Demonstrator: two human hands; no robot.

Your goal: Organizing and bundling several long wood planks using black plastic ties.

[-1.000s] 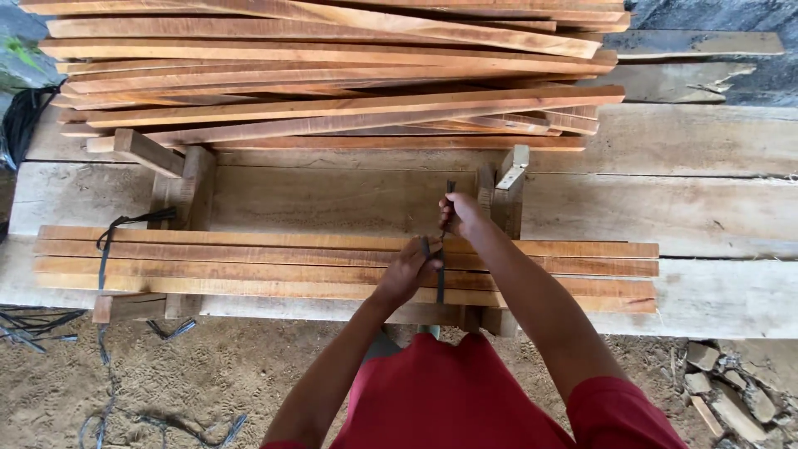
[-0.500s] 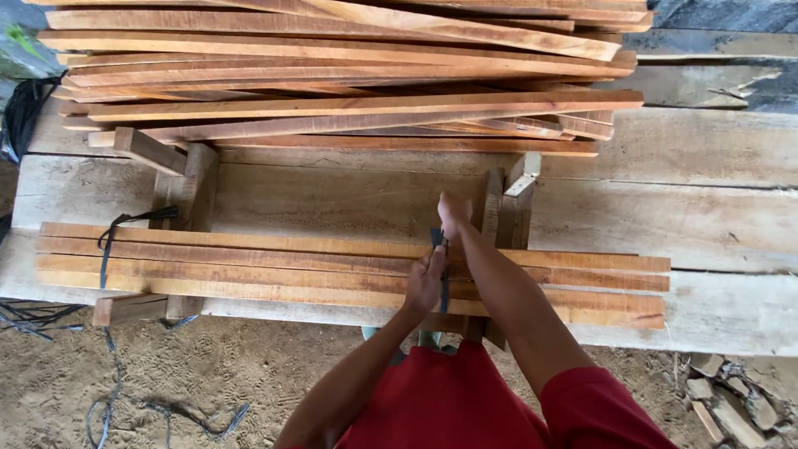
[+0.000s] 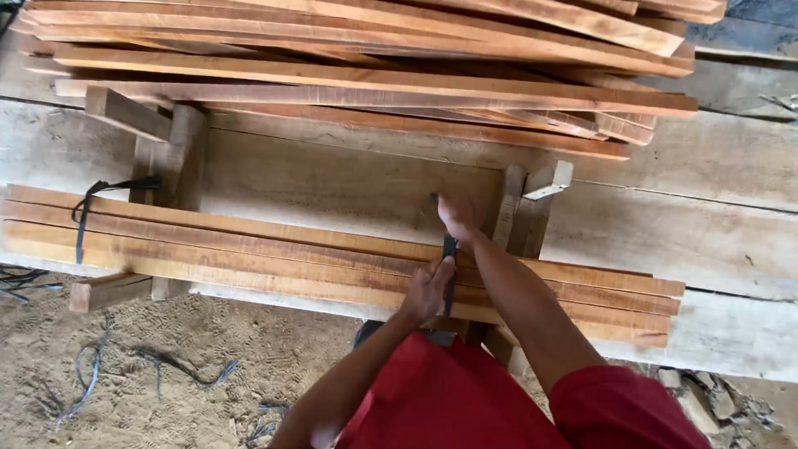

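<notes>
Black strap (image 3: 450,274) half hidden by two hands: left hand (image 3: 428,288) and right hand (image 3: 457,216) both grasping it over four slats (image 3: 249,249).

Both arms reach forward, the left hand (image 3: 426,287) closed nearer the body, the right hand (image 3: 456,214) fisted beyond it.

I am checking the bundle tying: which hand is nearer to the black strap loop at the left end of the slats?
Left. The left hand is on the slat bundle, closer to the black strap loop; the right hand is farther right, at the bundle's far edge.
</notes>
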